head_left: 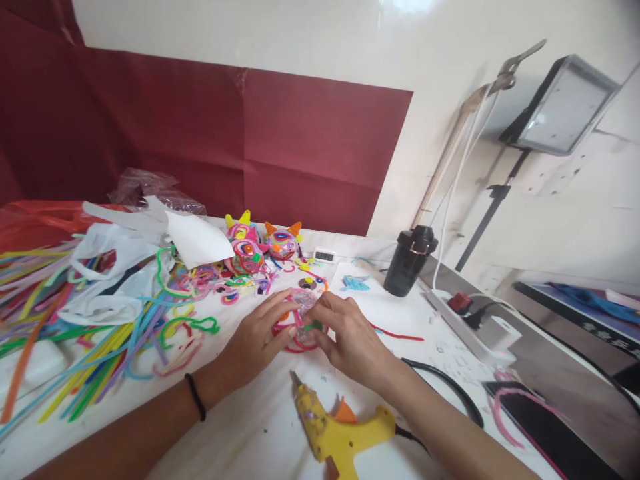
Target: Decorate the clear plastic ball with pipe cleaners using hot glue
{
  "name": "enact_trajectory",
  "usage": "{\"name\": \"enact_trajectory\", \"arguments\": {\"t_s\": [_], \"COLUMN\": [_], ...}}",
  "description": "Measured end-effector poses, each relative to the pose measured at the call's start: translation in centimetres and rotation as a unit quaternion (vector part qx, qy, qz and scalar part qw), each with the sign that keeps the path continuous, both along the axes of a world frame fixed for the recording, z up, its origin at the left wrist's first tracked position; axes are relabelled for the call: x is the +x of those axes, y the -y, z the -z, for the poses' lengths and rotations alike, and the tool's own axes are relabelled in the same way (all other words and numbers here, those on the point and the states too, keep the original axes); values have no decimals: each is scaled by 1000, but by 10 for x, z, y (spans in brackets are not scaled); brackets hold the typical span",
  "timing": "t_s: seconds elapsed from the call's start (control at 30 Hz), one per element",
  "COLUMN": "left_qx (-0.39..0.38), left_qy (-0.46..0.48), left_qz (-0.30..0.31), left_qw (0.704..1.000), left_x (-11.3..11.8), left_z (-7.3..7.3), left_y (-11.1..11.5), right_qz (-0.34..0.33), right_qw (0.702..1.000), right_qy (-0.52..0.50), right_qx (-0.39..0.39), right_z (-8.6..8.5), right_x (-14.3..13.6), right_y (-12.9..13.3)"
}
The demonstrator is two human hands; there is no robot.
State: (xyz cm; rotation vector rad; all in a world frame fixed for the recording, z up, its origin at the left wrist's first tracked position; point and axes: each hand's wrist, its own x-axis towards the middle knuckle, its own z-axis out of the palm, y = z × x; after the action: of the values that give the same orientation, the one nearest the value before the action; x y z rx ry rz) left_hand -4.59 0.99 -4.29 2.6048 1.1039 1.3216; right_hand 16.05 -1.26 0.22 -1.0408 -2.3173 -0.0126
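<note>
A clear, round ball trimmed with pink and red pipe cleaners [290, 339] sits on the white table between my hands. My left hand [257, 330] is curled around its left side and holds it. Over the ball's right side, my right hand [347, 333] has thumb and fingers pinched together; what lies between the fingertips is hidden. A green patch shows on the ball just under them. Closer to me, a yellow hot glue gun [330, 427] lies on its side, its nozzle pointing toward the ball.
Pipe cleaners [110, 360] in many colours lie heaped at left under white plastic bags [105, 293]. Several decorated balls with ears [283, 243] stand behind. A black bottle [409, 263], a power strip [467, 327], a red pipe cleaner [400, 335] and a dark phone-like slab [545, 427] are at right.
</note>
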Motion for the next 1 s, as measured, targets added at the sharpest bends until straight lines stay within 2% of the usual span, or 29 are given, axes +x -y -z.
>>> {"name": "enact_trajectory", "arguments": {"t_s": [0.5,0.73,1.0], "left_qx": [9,11,-29], "left_qy": [-7,9,51], "left_qz": [12,41,43], "left_qw": [1000,999,997], "left_x": [-5,-5,-2], "left_z": [2,1,-2], "left_y": [-4,-5,-3], "right_qz": [-28,-5,28], "right_qw": [998,998,997], "right_qy": [44,58,63], "right_qx": [-32,-33,-33], "right_z": [-16,-19,-21], "right_x": [3,-3,-10], "right_y": [-8,-8,-3]}}
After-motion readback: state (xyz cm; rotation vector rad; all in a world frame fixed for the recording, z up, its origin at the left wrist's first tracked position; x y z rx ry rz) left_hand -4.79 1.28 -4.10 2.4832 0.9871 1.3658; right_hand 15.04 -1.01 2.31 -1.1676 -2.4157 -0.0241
